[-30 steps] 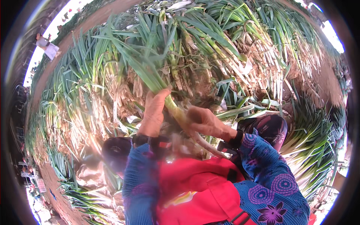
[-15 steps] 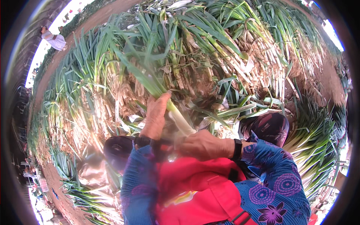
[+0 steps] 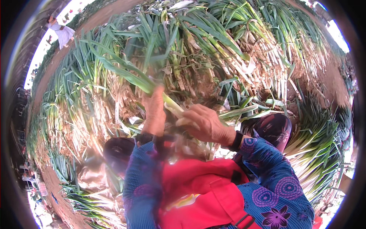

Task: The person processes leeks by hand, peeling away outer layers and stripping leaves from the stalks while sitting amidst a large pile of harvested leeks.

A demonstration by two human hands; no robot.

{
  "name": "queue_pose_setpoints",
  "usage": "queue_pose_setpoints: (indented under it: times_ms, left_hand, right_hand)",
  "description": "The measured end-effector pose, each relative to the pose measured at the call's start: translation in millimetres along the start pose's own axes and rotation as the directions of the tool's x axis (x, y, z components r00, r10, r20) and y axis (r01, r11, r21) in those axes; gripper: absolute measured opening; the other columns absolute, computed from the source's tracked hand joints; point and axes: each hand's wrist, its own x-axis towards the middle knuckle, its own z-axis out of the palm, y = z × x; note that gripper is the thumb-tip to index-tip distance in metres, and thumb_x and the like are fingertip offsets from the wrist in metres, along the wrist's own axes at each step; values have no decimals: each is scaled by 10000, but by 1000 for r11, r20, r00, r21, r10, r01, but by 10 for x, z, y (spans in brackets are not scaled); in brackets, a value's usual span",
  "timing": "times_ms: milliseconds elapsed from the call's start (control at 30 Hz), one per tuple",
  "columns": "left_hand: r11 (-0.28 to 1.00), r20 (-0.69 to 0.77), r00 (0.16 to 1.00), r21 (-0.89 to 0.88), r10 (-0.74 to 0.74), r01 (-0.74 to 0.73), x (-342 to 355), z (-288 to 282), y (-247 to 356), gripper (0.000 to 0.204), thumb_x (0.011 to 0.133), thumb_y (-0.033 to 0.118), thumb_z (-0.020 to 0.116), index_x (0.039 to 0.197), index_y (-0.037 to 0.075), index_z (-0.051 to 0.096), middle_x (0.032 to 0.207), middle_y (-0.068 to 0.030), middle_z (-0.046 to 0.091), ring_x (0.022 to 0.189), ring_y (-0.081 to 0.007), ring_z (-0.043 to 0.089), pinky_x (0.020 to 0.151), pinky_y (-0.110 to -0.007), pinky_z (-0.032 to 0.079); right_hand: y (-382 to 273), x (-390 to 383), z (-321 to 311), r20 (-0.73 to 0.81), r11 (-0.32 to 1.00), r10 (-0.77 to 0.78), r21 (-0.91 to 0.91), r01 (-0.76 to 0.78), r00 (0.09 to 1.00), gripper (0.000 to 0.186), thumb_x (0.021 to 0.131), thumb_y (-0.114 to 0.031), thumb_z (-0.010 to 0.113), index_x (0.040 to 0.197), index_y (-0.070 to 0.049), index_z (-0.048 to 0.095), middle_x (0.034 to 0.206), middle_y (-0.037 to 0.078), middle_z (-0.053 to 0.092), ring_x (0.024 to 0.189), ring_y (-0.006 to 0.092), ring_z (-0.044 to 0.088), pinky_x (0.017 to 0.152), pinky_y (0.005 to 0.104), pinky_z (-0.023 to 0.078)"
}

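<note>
While both hands (image 3: 183,118) clasp leek (image 3: 126,76), grip tight

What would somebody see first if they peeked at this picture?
First, the big heap of green onions with long green leaves and pale stalks, filling the top and both sides. In the middle, the left hand and the right hand grip one pale onion stalk. Below them is a bright red apron between blue patterned sleeves.
</note>
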Motion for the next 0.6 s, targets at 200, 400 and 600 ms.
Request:
queue_pose_setpoints:
  times_ms: [200, 400, 600]
  left_hand:
    - [998, -40, 998, -52, -37, 35, -41, 1, -101, 379, 831, 190, 678, 1163, 65, 545, 1021, -24, 559, 819, -113, 514, 692, -271, 427]
    - [990, -184, 973, -58, -139, 131, -7, -88, 24, 414, 807, 388, 740, 1051, 92, 586, 846, -4, 550, 669, -82, 470, 603, -249, 401]
    - [980, -249, 963, -191, -98, 50, 82, -128, 209, 237, 836, 234, 695, 965, 77, 573, 788, -9, 498, 580, -117, 487, 505, -253, 429]
  right_hand:
    - [43, -2, 196, -70, 987, -133, -97, 126, 989, 252, 668, -96, 684, 900, -72, 587, 807, 69, 507, 751, 280, 537, 627, 381, 444]
    - [-237, -223, 250, 186, 887, -456, 24, 460, 870, 164, 688, -179, 637, 815, -92, 582, 880, 58, 519, 894, 225, 532, 740, 351, 423]
    - [-211, -38, 221, 194, 937, -349, 79, 340, 917, 186, 696, -171, 632, 838, -72, 564, 998, 87, 578, 980, 234, 543, 826, 392, 401]
